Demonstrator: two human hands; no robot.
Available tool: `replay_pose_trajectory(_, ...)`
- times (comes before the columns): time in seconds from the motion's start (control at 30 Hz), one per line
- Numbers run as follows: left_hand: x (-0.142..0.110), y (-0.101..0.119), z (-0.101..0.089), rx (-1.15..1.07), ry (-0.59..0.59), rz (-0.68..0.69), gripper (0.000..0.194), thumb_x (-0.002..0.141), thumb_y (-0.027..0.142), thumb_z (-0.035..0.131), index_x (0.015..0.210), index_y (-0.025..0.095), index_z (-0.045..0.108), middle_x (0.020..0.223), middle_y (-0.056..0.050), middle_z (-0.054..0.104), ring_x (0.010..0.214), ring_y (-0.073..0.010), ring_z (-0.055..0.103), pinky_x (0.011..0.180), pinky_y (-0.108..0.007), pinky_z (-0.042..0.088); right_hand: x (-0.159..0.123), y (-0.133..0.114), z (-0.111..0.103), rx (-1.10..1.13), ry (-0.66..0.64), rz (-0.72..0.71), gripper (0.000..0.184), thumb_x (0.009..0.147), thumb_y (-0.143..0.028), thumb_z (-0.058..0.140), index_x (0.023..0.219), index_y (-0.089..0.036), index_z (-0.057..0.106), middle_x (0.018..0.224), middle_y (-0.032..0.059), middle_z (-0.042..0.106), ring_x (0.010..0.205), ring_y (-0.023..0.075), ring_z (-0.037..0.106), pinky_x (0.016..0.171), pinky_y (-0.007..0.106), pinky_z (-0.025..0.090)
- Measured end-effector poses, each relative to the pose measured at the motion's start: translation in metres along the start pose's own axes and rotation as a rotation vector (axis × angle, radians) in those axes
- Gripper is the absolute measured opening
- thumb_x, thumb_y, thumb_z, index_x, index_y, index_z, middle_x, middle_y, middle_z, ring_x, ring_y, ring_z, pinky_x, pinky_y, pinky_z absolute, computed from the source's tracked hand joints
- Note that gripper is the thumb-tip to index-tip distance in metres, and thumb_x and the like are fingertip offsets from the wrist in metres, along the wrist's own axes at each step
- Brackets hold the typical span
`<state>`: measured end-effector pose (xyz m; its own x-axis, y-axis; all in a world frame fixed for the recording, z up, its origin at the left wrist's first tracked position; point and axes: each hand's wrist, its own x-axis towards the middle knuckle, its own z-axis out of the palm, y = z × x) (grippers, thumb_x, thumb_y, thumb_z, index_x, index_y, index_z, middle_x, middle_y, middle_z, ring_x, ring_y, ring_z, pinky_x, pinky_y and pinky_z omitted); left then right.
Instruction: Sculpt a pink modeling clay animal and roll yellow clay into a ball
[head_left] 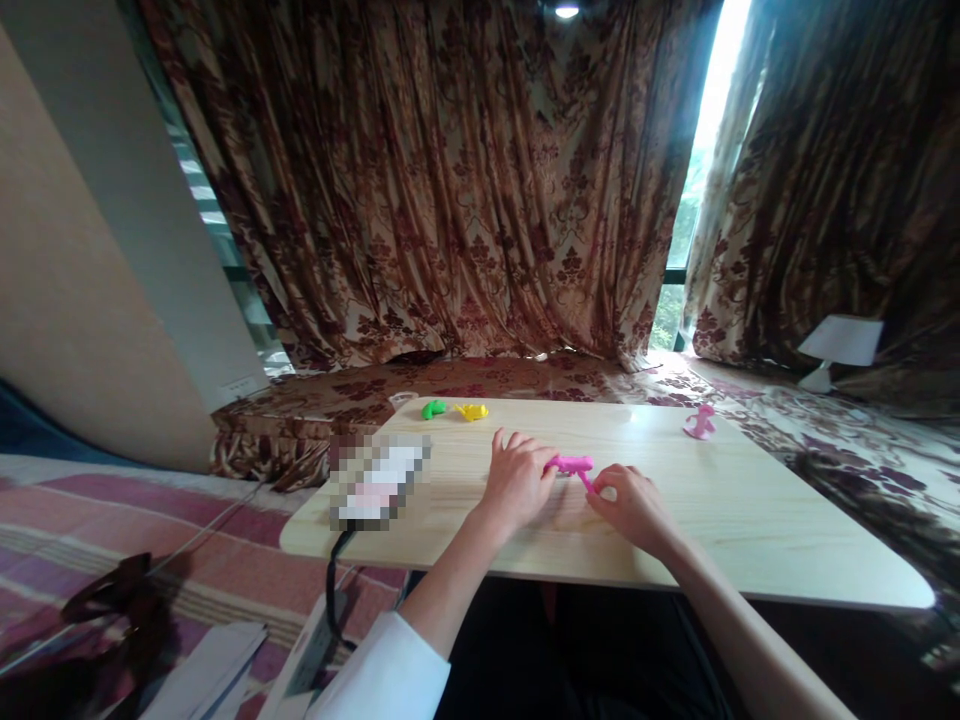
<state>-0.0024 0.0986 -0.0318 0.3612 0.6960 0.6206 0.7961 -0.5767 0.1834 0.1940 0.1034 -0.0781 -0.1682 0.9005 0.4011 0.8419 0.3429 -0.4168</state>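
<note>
A bright pink plastic toy [574, 464], shaped like a small pistol, is held just above the light wooden table. My left hand [519, 478] closes its thumb and fingers on the toy's left end. The toy's slanting lower part is pinched between thumb and fingers of my right hand [628, 503]. The fingers hide both ends of the toy, and its finer details are too small to make out. Beyond my left hand, a green toy [433, 410] and a yellow toy [472, 412] lie side by side near the table's far edge.
On the table [765, 530], a pale pink figure-like object [701, 423] stands at the far right. A blurred-out flat device [382, 482] with a black cable [331, 580] lies at the left. A white lamp [841, 343] stands behind, before patterned curtains [465, 180].
</note>
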Motion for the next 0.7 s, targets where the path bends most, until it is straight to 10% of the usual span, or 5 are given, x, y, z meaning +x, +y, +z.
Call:
replay_pose_trajectory(0.33,-0.001,-0.010,-0.020,0.001,0.100,-0.043,0.022,0.082,0.026,0.054,0.101,0.026,0.064,0.106,-0.001,0.066,0.101,-0.0204,0.053,0.101,-0.041,0.026,-0.009,0.013,-0.017,0.038,0.024,-0.037,0.022,0.079,-0.035,0.055,0.091,-0.022,0.068,0.093,0.0068,0.067,0.088,0.0241,0.060,0.079,0.034,0.043)
replay_pose_trajectory(0.53,-0.052,-0.052,-0.047,0.054,0.215,-0.234,0.021,0.085,0.024,0.046,0.090,0.020,0.066,0.093,-0.006,0.066,0.092,-0.0217,0.056,0.089,-0.038,0.037,-0.034,0.015,-0.031,0.122,0.064,-0.043,0.022,0.084,-0.036,0.049,0.091,-0.023,0.066,0.097,0.0066,0.067,0.091,0.0235,0.060,0.079,0.034,0.046)
replay_pose_trajectory(0.7,-0.078,-0.063,-0.034,0.064,0.175,-0.285,0.016,0.081,0.021,0.052,0.080,0.023,0.067,0.083,-0.003,0.066,0.085,-0.0202,0.057,0.085,-0.036,0.038,-0.048,0.008,-0.021,0.205,0.043,-0.083,0.019,0.085,-0.036,0.050,0.092,-0.024,0.064,0.097,0.0060,0.066,0.091,0.0226,0.060,0.082,0.035,0.046)
